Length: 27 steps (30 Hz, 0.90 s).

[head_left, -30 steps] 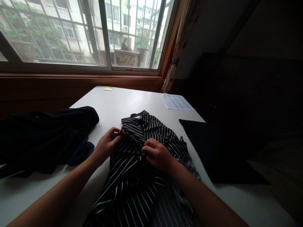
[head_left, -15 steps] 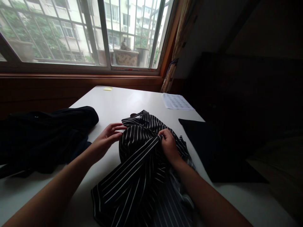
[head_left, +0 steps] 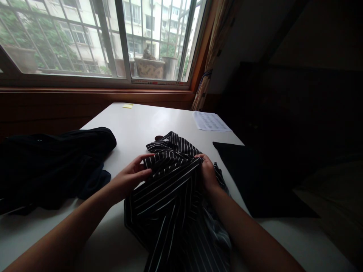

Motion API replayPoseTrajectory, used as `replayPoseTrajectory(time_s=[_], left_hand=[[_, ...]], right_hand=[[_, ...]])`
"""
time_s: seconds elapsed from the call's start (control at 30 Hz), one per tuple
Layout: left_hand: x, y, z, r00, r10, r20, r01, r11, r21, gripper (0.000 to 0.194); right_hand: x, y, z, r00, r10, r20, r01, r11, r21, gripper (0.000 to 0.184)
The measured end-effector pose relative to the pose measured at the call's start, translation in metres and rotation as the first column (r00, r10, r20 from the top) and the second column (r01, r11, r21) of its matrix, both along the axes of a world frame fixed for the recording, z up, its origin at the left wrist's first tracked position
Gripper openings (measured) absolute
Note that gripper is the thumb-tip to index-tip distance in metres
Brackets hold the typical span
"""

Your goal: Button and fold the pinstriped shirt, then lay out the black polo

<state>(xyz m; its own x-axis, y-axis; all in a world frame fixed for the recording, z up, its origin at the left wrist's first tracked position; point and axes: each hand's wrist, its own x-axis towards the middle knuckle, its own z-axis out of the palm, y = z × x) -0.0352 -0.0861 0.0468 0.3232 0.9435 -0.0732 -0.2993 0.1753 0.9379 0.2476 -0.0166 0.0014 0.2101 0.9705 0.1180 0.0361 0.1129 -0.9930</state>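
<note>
- Striped garment (head_left: 167,196), black w/ white stripes: bunched lower center to mid-frame on white table (head_left: 138,121), near end cut off at bottom edge.
- Right hand (head_left: 209,174), just right of center: clenched on the garment, gripping a gathered bit of striped cloth by the fingertips.
- Left hand (head_left: 129,179), left of center: thumb below, fingers above a striped fold; can't tell if it's pinched or just touched.
- Dark garment (head_left: 56,166), crumpled, left side of frame, apart from the striped one.
- Dark flat piece (head_left: 261,181), right of center, at table's right edge; details lost in shadow.
- Small brown thing (head_left: 159,138), mid-frame, at striped garment's far end, partly hidden.
- Printed papers (head_left: 211,121), upper right of center, far table corner.
- Yellow note (head_left: 127,106), upper left of center, far table edge.
- Barred window (head_left: 124,41), top left to top center; patterned planter (head_left: 149,68) outside.
- Curtain (head_left: 208,68), gathered, right of window.
</note>
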Motion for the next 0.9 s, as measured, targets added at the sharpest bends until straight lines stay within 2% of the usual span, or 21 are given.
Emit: replayPoseTrajectory(time_s=[0.07, 0.17, 0.3, 0.4, 0.47, 0.57, 0.63, 0.73, 0.77, 0.83, 0.9], left_hand=[[-0.008, 0.005, 0.006, 0.986, 0.142, 0.091, -0.146, 0.988, 0.045, 0.059], [-0.023, 0.010, 0.012, 0.929, 0.331, 0.164, -0.352, 0.928, 0.122, 0.058], [-0.032, 0.010, 0.014, 0.886, 0.418, 0.199, -0.452, 0.876, 0.172, 0.054], [-0.028, 0.007, 0.015, 0.881, 0.421, 0.214, -0.460, 0.868, 0.188, 0.048], [-0.024, 0.006, 0.015, 0.894, 0.398, 0.206, -0.436, 0.878, 0.198, 0.042], [-0.016, 0.004, 0.013, 0.938, 0.302, 0.171, -0.335, 0.919, 0.211, 0.042], [-0.012, 0.003, 0.011, 0.972, 0.193, 0.132, -0.218, 0.954, 0.206, 0.051], [-0.006, 0.002, 0.008, 0.996, 0.078, 0.052, -0.087, 0.977, 0.194, 0.057], [-0.006, 0.003, 0.007, 0.996, 0.085, 0.019, -0.087, 0.975, 0.204, 0.053], [-0.007, 0.006, 0.004, 0.983, 0.176, -0.057, -0.157, 0.956, 0.249, 0.039], [-0.013, 0.012, 0.001, 0.933, 0.333, -0.140, -0.278, 0.909, 0.310, 0.028]], right_hand=[[0.000, 0.000, -0.002, 1.000, 0.003, 0.006, -0.003, 1.000, 0.003, 0.009], [-0.003, 0.000, -0.003, 0.998, 0.041, 0.054, -0.043, 0.998, 0.037, 0.008], [-0.008, -0.002, 0.000, 0.963, 0.119, 0.241, -0.165, 0.970, 0.179, 0.011], [-0.011, -0.008, 0.007, 0.929, 0.036, 0.368, -0.166, 0.930, 0.327, 0.017], [-0.013, -0.016, 0.015, 0.889, -0.048, 0.455, -0.175, 0.882, 0.437, 0.022], [-0.016, -0.030, 0.026, 0.813, -0.059, 0.580, -0.327, 0.777, 0.538, 0.034], [-0.020, -0.039, 0.029, 0.745, 0.022, 0.667, -0.488, 0.699, 0.523, 0.041], [-0.026, -0.043, 0.024, 0.581, 0.153, 0.799, -0.696, 0.602, 0.391, 0.056], [-0.027, -0.043, 0.021, 0.525, 0.183, 0.831, -0.737, 0.586, 0.337, 0.058], [-0.029, -0.039, 0.015, 0.454, 0.218, 0.864, -0.772, 0.581, 0.259, 0.051], [-0.028, -0.035, 0.011, 0.453, 0.227, 0.862, -0.764, 0.597, 0.244, 0.039]])
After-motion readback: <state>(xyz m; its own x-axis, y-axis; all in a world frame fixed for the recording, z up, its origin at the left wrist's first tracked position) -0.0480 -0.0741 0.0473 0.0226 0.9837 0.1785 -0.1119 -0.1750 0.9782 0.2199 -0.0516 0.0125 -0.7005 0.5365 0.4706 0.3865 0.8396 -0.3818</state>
